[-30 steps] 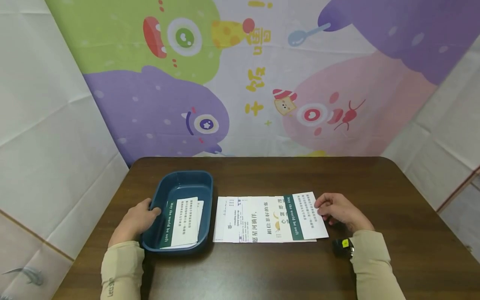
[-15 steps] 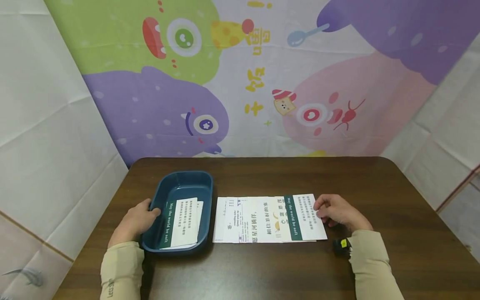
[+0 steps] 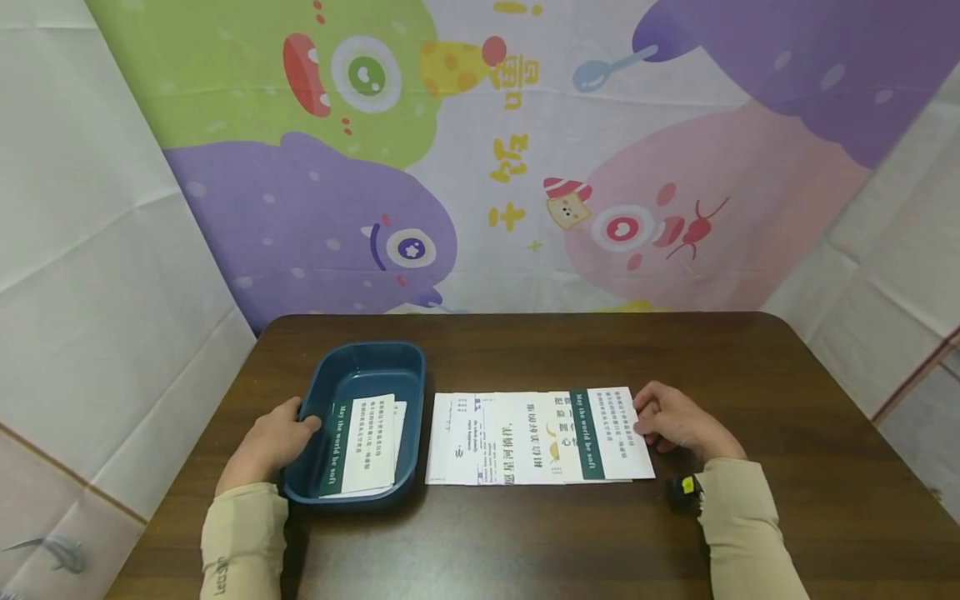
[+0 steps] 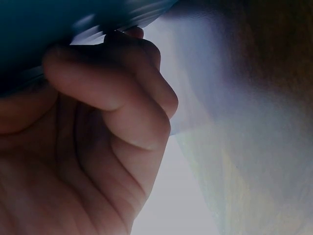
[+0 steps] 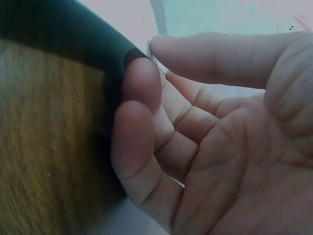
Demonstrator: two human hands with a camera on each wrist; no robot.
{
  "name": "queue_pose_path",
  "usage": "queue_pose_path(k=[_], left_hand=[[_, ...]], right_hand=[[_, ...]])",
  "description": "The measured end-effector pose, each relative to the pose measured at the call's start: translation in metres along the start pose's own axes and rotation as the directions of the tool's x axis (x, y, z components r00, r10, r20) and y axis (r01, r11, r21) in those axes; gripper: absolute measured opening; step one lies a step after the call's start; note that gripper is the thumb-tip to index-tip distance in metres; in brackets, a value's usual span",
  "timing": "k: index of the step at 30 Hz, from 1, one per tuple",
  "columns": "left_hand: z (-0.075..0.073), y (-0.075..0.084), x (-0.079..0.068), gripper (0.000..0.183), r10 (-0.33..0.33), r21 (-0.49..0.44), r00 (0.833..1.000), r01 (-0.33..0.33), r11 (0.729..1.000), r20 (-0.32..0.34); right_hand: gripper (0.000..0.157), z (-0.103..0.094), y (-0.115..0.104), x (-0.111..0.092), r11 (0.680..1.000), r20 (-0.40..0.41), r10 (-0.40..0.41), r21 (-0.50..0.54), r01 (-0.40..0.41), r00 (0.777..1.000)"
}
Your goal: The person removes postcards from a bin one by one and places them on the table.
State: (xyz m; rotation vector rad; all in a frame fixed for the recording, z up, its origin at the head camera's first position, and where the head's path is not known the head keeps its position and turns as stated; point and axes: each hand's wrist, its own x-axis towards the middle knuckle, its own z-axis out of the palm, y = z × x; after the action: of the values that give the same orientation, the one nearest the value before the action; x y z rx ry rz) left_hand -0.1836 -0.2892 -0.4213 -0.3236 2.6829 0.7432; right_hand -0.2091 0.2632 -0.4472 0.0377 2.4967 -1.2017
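Tray (image 3: 381,357) rim clamped in left fingers (image 4: 93,83); right fingers (image 5: 210,59) pinch end card (image 3: 617,437); cards beneath (image 3: 525,442) partly hidden.

My head camera looks forward and down over the dark brown wooden bench (image 3: 510,537). My wrist cameras, close in, face the left grip (image 4: 105,132) and right grip (image 5: 215,142), sharing with it, upper left, the blue rectangular plastic tray (image 3: 382,367) and white-and-green rectangular paper card (image 3: 612,435) respectively.

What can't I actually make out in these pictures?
Head view: most of the lower card in the tray, covered by the top card.
Head view: fine print on the rightmost card, too small to read.
Left wrist view: most of the tray, cut off at top left.
Right wrist view: most of the rightmost card, cut off at top left.
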Motion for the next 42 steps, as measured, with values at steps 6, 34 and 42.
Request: queue_pose_path(k=[6, 34, 42], left_hand=[[0.0001, 0.0006, -0.0005, 0.064, 0.006, 0.001, 1.000, -0.006, 1.000, -0.006], [0.0016, -0.0014, 0.0020, 0.063, -0.005, -0.008, 1.000, 0.005, 1.000, 0.004], [0.0013, -0.0012, 0.0007, 0.066, 0.001, -0.022, 1.000, -0.001, 1.000, 0.005]], right_hand=[[0.041, -0.0012, -0.0004, -0.0013, 1.000, -0.003, 0.014, 0.014, -0.014, 1.000], [0.040, -0.0017, 0.0045, 0.0022, 0.998, -0.002, 0.030, 0.059, -0.030, 1.000], [0.043, -0.0027, 0.0012, 0.0013, 0.998, -0.009, 0.052, 0.045, -0.051, 0.999]])
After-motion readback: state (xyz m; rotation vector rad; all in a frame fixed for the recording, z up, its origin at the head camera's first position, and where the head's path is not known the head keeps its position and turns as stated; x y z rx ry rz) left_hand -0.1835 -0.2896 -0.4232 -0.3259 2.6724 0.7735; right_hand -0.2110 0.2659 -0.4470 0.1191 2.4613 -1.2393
